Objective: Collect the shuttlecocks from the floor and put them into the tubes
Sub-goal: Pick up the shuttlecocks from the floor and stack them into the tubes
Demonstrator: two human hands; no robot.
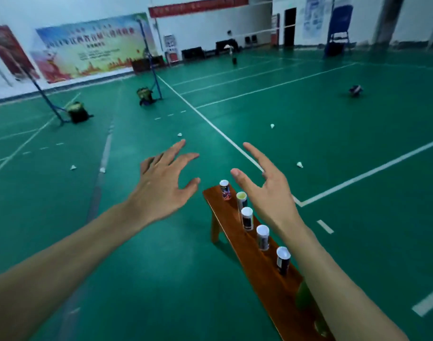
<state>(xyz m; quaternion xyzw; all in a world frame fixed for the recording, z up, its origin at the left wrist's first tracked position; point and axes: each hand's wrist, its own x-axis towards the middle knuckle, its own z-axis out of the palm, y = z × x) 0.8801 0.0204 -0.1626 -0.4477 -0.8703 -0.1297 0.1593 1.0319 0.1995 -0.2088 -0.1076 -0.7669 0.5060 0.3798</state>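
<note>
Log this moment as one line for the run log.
left hand open, empty | right hand open, empty | white feather shuttlecocks on green floor | capped cylindrical tubes upright on brown wooden bench

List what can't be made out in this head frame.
- Tubes: contents hidden; white tops seen at an angle.
- Bench: near end cut off by bottom edge, part behind right hand and forearm.
- Banner: text blurred.
- Far shuttlecocks: too small to judge condition.
- Left hand: palm faces away.

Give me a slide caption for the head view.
Open hands above benched tubes; shuttlecocks litter court.
</note>
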